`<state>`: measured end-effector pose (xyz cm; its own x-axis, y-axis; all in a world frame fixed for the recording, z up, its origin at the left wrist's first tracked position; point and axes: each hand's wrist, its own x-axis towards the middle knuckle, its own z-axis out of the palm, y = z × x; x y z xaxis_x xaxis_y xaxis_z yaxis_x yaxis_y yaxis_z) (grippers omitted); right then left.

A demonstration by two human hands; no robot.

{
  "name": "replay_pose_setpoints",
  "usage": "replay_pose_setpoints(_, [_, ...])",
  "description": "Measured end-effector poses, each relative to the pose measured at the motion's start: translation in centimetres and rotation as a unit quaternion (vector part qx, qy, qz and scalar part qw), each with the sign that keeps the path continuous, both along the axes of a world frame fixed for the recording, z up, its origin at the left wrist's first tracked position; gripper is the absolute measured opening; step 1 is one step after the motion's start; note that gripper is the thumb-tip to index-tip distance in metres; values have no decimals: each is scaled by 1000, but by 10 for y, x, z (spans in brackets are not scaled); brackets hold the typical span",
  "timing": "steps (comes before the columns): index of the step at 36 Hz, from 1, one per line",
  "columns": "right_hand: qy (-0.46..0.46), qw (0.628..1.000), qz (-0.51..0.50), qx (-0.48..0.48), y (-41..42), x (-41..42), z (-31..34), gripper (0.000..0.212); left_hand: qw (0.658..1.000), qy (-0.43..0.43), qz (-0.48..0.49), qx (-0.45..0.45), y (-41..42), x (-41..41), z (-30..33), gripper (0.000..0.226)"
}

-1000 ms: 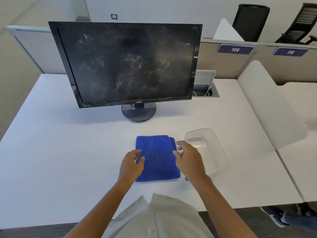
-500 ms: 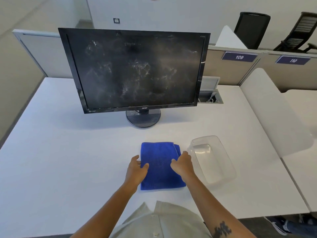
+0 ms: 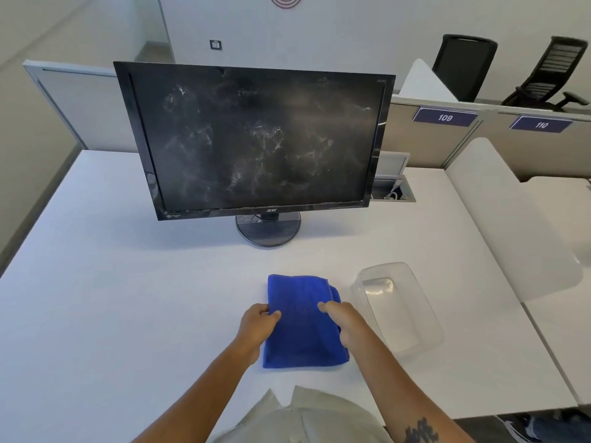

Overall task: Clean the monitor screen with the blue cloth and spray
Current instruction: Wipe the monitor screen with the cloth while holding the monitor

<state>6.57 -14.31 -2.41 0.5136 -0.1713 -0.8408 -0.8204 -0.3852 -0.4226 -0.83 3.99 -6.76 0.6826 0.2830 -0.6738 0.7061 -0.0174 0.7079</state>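
The blue cloth (image 3: 303, 321) is soft and fuzzy, like a towel. The monitor (image 3: 256, 142) has a shiny black plastic frame, and its dark screen is covered in dusty, smeary white marks. The tub (image 3: 399, 311) on the right is clear plastic, smooth and a bit cloudy. The bench (image 3: 128, 298) is white, smooth and matt.

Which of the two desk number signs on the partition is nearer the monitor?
The sign reading 109: it sits just right of the monitor, while the 110 sign is farther right, below the mesh chair.
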Motion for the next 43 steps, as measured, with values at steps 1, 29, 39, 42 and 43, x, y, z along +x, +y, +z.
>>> replay_pose_setpoints(1, [6,1000,-3,3,0,0,0,61,1000,-1,0,0,0,-1,0,10])
replay_pose_setpoints(29, [-163,980,-20,113,-21,-15,22,64,992,-95,82,-10,29,-18,35,38])
replay_pose_setpoints(39, [-220,945,119,208,-27,-9,42,63,983,-177,1,42,46,-11,65,33])
replay_pose_setpoints(42, [-254,937,193,146,-24,-8,48,72,980,-188,-52,50,56,-10,71,39])
replay_pose_setpoints(43, [-267,933,212,117,-22,-8,49,71,977,-190,-74,56,59,-10,73,45])
